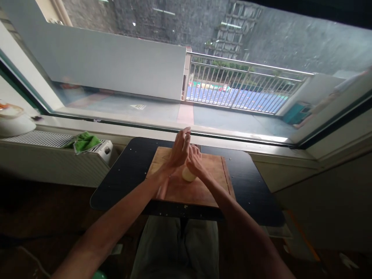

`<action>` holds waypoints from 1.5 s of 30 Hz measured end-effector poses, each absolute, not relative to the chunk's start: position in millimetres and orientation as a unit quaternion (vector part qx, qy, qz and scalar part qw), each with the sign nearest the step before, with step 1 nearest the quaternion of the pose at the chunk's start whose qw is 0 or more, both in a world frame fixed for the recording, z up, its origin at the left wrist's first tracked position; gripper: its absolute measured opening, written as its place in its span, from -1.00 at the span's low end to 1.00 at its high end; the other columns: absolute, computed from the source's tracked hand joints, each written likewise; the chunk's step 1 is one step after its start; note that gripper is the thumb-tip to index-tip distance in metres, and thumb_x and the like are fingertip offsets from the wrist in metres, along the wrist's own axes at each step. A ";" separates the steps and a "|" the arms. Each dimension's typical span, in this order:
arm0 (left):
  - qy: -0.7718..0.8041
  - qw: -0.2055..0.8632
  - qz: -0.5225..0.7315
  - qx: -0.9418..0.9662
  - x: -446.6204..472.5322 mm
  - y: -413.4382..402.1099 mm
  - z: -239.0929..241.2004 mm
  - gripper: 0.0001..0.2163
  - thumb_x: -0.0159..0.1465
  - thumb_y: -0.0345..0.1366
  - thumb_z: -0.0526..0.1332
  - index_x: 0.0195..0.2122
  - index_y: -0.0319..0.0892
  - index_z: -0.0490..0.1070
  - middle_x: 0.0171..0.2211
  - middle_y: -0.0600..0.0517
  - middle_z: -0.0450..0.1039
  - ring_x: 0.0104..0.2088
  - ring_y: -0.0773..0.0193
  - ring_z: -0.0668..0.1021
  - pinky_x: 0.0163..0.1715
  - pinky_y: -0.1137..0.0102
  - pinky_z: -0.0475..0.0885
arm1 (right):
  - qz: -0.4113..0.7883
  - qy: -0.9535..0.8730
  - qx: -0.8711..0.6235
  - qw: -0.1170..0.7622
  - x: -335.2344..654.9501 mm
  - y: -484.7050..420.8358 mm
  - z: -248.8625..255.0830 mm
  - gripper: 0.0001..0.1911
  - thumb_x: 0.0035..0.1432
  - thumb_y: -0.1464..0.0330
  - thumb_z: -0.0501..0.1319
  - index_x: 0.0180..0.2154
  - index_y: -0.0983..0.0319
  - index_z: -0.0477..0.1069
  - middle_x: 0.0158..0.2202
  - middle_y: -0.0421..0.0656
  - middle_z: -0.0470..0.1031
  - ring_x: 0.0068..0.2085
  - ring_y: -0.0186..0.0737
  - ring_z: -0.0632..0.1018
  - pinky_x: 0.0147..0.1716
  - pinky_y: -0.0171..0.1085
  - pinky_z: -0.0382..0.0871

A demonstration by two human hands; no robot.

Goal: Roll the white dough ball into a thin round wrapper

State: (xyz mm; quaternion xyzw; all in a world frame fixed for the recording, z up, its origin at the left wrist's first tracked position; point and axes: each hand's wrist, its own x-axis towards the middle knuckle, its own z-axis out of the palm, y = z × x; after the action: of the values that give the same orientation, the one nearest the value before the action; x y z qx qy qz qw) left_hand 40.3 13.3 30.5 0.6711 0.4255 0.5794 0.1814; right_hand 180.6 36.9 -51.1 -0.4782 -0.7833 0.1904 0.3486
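Over the middle of the wooden board [216,166], the left hand [179,149] stands on edge, flat, its fingers straight and together, with no hold on anything visible; the right hand [194,159] leans in against it, fingers loosely curled, and whether its hidden palm has hold of something I cannot tell. The pale lump [188,175] sits just on the near side of the hands, over the board's middle, partly covered by the right hand (touching it or merely below it, the view leaves open). My worry is that a careless drop of the right wrist could dent the lump or push it askew. A blurred rod [163,190] lies at the board's near left part, beside the left forearm [136,199]; if that arm brushes it, it could roll past the board's near edge towards the knees [177,242]. Hard pressing might also make the board itself slip, since no grip under it shows. Around the board, the dark table [250,190] carries pale specks, which could cling to the lump if it strays off the wood
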 end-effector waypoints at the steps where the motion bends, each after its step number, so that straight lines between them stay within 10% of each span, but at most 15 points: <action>1: 0.428 0.179 0.591 0.660 37.2 17.8 37.6 -0.43 0.64 0.06 -0.19 0.41 -0.16 0.31 0.27 -0.21 0.51 0.32 0.06 0.52 0.43 0.08 0.36 | 0.183 -0.816 -0.452 0.308 176.7 35.5 -54.6 -0.37 0.57 0.07 -0.04 0.50 0.14 0.24 0.48 0.07 0.32 0.52 0.14 0.23 0.56 0.30 -0.02; 29: 0.303 0.136 0.654 0.680 27.3 46.5 24.4 -0.36 0.62 0.17 -0.09 0.62 0.11 -0.16 0.53 -0.19 0.15 0.46 -0.08 0.30 0.47 -0.12 0.14 | 0.005 -0.848 -0.512 0.135 174.9 5.1 -53.3 -0.28 0.57 0.28 -0.06 0.65 0.00 -0.08 0.65 -0.13 0.07 0.67 0.26 -0.20 0.50 0.63 -0.48; 45: 0.319 0.165 0.634 0.685 25.6 27.1 66.9 -0.38 0.61 0.18 -0.11 0.59 0.09 -0.07 0.47 -0.20 0.22 0.38 -0.06 0.39 0.38 -0.08 0.31 | 0.124 -0.838 -0.524 0.091 152.1 -2.3 -26.9 -0.28 0.63 0.09 -0.05 0.66 0.03 -0.16 0.67 -0.02 -0.03 0.64 0.26 -0.02 0.52 0.54 -0.14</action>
State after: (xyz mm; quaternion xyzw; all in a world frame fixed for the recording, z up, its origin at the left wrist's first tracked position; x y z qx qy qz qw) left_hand 25.6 27.1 66.9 0.6853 0.3187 0.6335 0.1654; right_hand 152.1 -2.3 -26.9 -0.5239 -0.8377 0.1243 0.0909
